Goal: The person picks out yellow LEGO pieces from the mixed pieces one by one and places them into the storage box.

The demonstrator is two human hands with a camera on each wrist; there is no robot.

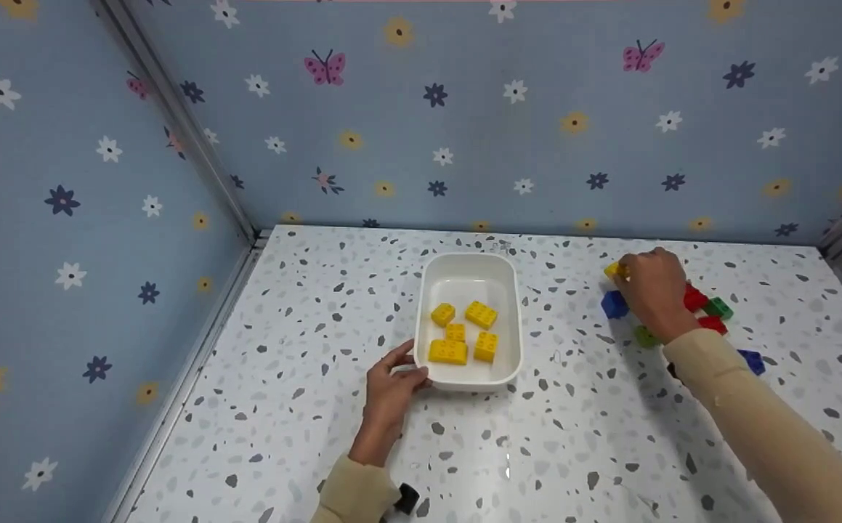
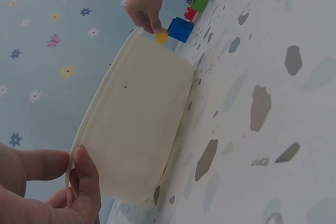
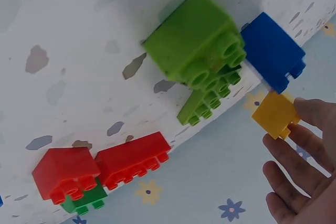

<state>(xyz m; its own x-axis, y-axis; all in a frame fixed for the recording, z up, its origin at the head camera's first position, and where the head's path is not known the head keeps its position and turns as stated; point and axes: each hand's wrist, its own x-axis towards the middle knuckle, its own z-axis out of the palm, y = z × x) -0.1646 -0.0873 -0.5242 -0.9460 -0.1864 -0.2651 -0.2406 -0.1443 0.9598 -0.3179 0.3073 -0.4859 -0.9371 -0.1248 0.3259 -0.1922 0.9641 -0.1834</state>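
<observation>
A white plastic tub (image 1: pixel 511 363) stands on the speckled table with several yellow toy building blocks (image 1: pixel 448 351) inside. My left hand (image 1: pixel 388 392) holds its near-left corner; the left wrist view shows thumb and fingers pinching the tub's rim (image 2: pixel 86 114). Over to the right, my right hand (image 1: pixel 654 287) pinches a yellow building block (image 3: pixel 275 114) between thumb and fingers. Close to that block sits a blue block (image 3: pixel 274 51), with light green blocks (image 3: pixel 194 38) beside it in the right wrist view.
Right of the tub, red blocks (image 1: pixel 713 325), a dark green block (image 1: pixel 718 308) and another blue block (image 1: pixel 753 361) lie loosely grouped. A flower-patterned wall (image 1: pixel 464 131) rises behind the table (image 1: pixel 304 305), and a similar panel (image 1: pixel 94 276) stands at left.
</observation>
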